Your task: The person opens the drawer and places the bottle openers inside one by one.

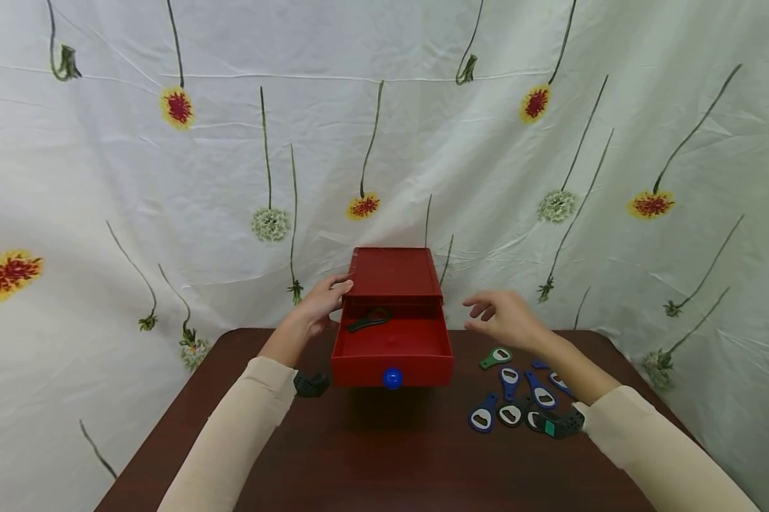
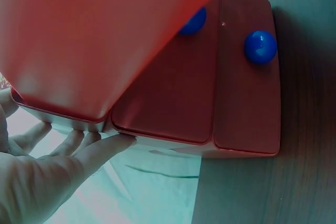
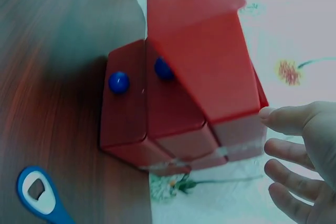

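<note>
A red cabinet [image 1: 394, 272] of stacked drawers has its top drawer [image 1: 416, 341] pulled out, with a blue knob [image 1: 393, 378] on the front. Inside that drawer, toward the back left, lies a dark bottle opener [image 1: 369, 322]. My left hand [image 1: 316, 306] rests on the cabinet's left side; in the left wrist view its extended fingers [image 2: 100, 150] lie along the side wall. To the right of the cabinet, my right hand [image 1: 502, 316] is held up with fingers spread and nothing in them. The right wrist view puts its thumb close beside the drawer's side.
Several bottle openers lie on the dark wooden table [image 1: 384, 462] at the right, under my right forearm: a green one [image 1: 496, 357], blue ones [image 1: 483, 414] and black ones [image 1: 509, 414]. A white flowered cloth [image 1: 384, 142] hangs behind the table. Two lower drawers [image 2: 247, 103] are closed.
</note>
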`<state>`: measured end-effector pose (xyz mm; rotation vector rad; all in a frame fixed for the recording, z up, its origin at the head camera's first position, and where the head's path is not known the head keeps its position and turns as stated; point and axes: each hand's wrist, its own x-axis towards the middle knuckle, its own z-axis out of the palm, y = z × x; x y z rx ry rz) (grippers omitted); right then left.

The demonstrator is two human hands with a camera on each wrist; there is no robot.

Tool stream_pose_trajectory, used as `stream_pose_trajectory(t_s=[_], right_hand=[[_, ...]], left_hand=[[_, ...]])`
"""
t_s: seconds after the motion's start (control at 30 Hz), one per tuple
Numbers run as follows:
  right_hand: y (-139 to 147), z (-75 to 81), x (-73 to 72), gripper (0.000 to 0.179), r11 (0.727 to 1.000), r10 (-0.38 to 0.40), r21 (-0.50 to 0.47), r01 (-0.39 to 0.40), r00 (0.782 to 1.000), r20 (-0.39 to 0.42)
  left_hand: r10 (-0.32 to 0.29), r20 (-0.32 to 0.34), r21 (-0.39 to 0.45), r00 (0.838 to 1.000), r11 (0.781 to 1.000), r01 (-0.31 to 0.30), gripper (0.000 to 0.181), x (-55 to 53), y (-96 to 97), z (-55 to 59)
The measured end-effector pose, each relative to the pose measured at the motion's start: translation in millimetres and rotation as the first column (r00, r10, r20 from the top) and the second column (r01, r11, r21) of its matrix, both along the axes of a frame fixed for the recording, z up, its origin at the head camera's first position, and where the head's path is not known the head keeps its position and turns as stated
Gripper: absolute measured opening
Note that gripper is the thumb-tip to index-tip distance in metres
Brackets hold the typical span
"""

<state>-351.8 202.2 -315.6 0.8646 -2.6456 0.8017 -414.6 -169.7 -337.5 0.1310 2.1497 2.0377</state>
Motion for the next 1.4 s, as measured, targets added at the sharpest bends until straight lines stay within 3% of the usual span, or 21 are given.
stream_pose_trajectory(t_s=[0.37,0.77,1.07,1.4], right_hand=[[39,-30.6,9.8,0.034,1.000,0.009,0.008,-0.010,0.997,0.074],[72,-62.7,25.2,0.035,0.997,-0.078,-0.003,0.079,0.991,0.107],[104,-107.8,35.0,0.042,0.990,-0.130,-0.016,0.139,0.956,0.263],[129,-143.0,45.9,0.048,0.990,-0.122,-0.031,0.141,0.934,0.336]], left_hand=[[0.004,-0.006,-0.004,1.000,1.000,-0.004,0.056,0.7,-2.1,-1.2],[0.008,-0.003,0.018,1.000,1.000,-0.008,0.056,0.4,-1.2,-3.8],[0.009,0.000,0.032,1.000,0.999,-0.009,0.058,-0.3,-1.8,-2.2],[0.013,0.009,0.045,1.000,0.999,-0.014,0.057,-0.6,-4.4,-3.3]])
